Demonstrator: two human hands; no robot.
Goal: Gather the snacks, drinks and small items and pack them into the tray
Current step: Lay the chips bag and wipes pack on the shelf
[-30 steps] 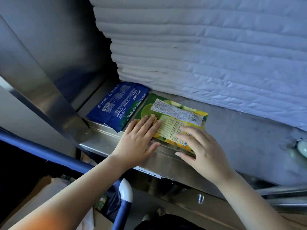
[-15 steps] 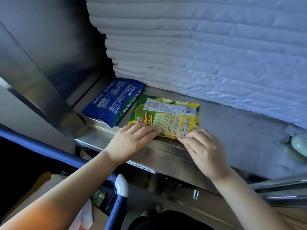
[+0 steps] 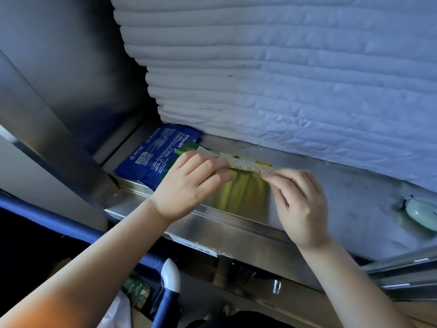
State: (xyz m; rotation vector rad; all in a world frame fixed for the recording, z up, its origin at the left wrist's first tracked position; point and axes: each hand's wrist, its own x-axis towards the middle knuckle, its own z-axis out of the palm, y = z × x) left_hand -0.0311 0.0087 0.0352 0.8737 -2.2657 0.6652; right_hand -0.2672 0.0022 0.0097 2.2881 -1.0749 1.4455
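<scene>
Pickup of a snack was the step in hand. The left hand [image 3: 189, 185] and the right hand [image 3: 300, 204] both held the chip bag [image 3: 244, 165], which was tipped up on edge so that its upper rim ran from one grip to the other. The left grip was closed over the bag's left end, fingers curled across the near face. The right grip was a narrow pinch, fingertips on the right corner. The bag's lower part hung between the grips, close above the steel table [image 3: 343, 185]; blur hid whether it touched the steel. Just left of the left grip, partly behind the bag, a blue pack [image 3: 151, 157] lay flat on the table. Beyond both grips a quilted cover [image 3: 283, 91] came down to the table's far side. Well right of the right grip sat a pale, rounded item [image 3: 421, 214], too blurred to name.

No tray could be picked out in view, so little of the packing looked done. The next move probably called for lifting the bag clear of the table's raised near lip, drawing it toward the person and finding the tray. The thin film could slip from so light a pinch, so the left grip should bear the weight. The blue pack would likely follow.
</scene>
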